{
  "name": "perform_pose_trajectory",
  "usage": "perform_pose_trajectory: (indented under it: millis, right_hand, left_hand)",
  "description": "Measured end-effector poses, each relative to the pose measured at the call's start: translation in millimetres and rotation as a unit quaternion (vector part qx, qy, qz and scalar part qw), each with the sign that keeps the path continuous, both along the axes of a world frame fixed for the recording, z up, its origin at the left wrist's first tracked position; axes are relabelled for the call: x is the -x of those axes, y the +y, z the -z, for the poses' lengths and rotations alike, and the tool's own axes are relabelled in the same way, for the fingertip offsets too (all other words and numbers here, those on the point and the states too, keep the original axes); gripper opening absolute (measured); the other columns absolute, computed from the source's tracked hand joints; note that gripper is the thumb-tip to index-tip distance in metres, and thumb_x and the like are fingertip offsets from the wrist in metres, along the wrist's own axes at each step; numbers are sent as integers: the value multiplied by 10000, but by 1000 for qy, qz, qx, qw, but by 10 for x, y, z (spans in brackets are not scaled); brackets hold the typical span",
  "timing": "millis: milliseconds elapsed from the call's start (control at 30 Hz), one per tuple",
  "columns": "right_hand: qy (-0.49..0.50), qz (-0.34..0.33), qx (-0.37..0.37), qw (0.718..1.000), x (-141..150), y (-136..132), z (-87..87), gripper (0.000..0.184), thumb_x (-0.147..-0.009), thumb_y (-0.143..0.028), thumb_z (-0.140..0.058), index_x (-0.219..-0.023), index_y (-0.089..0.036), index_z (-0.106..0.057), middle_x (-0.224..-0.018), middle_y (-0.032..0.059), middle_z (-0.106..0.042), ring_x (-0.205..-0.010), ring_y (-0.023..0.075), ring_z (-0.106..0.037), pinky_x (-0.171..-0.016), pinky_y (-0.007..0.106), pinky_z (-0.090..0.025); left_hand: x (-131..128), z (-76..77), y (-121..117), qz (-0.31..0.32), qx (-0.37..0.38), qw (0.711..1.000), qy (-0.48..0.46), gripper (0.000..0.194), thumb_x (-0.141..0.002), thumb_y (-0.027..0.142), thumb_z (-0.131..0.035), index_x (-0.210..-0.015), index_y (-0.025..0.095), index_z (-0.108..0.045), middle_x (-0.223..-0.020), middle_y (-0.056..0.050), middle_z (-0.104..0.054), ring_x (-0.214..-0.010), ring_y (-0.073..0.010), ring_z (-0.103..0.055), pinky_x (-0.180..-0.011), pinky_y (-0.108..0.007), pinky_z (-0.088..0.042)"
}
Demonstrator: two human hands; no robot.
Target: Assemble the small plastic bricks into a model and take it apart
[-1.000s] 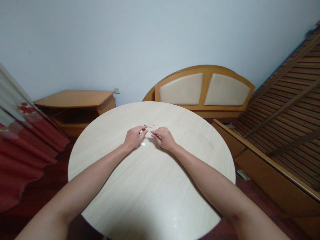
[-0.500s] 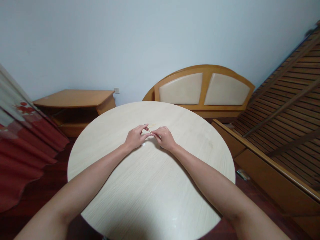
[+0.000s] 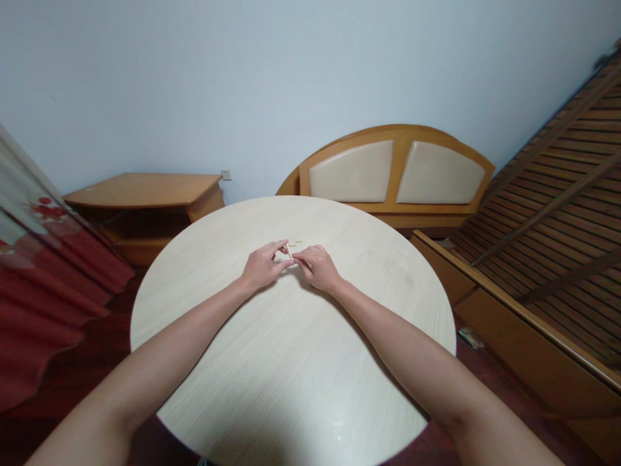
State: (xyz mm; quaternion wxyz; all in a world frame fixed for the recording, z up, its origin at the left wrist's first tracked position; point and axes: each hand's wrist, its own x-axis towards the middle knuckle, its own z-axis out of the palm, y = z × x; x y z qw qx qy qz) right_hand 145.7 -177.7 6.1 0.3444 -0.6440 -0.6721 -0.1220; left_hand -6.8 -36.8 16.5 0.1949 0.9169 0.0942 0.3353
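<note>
Closer together than a second ago, the person's bare left hand (image 3: pixel 262 268) and right hand (image 3: pixel 317 267) now meet near the middle of the table, their fingers curled inward. A thin pale wooden stick (image 3: pixel 290 251) stands tilted between them, its upper end by the left index finger and its lower end by the right fingertips (image 3: pixel 297 257). Neither hand is spread open, but the stick is too small to show how firmly either one has hold of it. Just beyond it, a small tan wooden piece (image 3: pixel 295 243) lies flat on the round cream wood-grain table (image 3: pixel 291 369). Past the table's far edge, a curved honey-coloured wooden headboard with two cream padded panels (image 3: pixel 395 171) stands against the pale blue wall (image 3: pixel 310 77). A low orange wooden cabinet (image 3: pixel 145 191) sits to the left, beside a red-and-white floral curtain (image 3: pixel 43 285). A slatted wooden bed base (image 3: pixel 548 207) leans at the right.
</note>
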Motion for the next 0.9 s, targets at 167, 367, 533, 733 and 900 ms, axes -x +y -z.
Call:
perform_pose_trajectory:
  millis: [167, 367, 533, 733, 900]
  right_hand:
    - [12, -10, -10, 1000, 14, -17, -18, 192, -974, -190, -567, -1026, -197, -752, -940, 75, -771, -888, 213, -663, -864, 359, -399]
    - [63, -2, -19, 998, 79, -10, -22, 189, -971, -258, -586, -886, -199, -744, -887, 56, -762, -851, 198, -667, -866, 349, -426]
    - [146, -7, -21, 989, 109, 20, -4, 135, -920, -257, -629, -835, -198, -716, -796, 25, -735, -757, 174, -655, -793, 311, -472]
    - [151, -15, -16, 988, 111, 13, -17, 161, -921, -226, -592, -806, -177, -693, -766, 25, -704, -721, 160, -622, -754, 288, -451]
    - [151, -23, -15, 988, 106, 16, -13, 167, -934, -235, -575, -828, -174, -689, -782, 23, -706, -722, 160, -617, -747, 282, -430]
  left_hand:
    - [-8, -23, -1, 7, -46, 999, -9, 448, -875, 377, -733, -1272, 184, -658, -1122, -102, -730, -1049, -260, -646, -962, -420, -462]
    - [41, -92, -82, 11, -120, 992, -33, 394, -869, 308, -709, -1244, 195, -665, -1229, -122, -674, -1137, -275, -592, -965, -423, -430]
    - [46, -91, -108, 22, -142, 989, -30, 396, -888, 309, -695, -1266, 203, -646, -1249, -117, -660, -1134, -269, -583, -948, -414, -429]
    - [39, -83, -95, 22, -145, 989, -29, 374, -897, 336, -709, -1240, 198, -649, -1238, -115, -666, -1123, -267, -587, -948, -410, -435]
    - [32, -77, -97, 18, -149, 988, -28, 373, -904, 355, -704, -1236, 199, -636, -1235, -112, -670, -1136, -267, -589, -946, -407, -439]
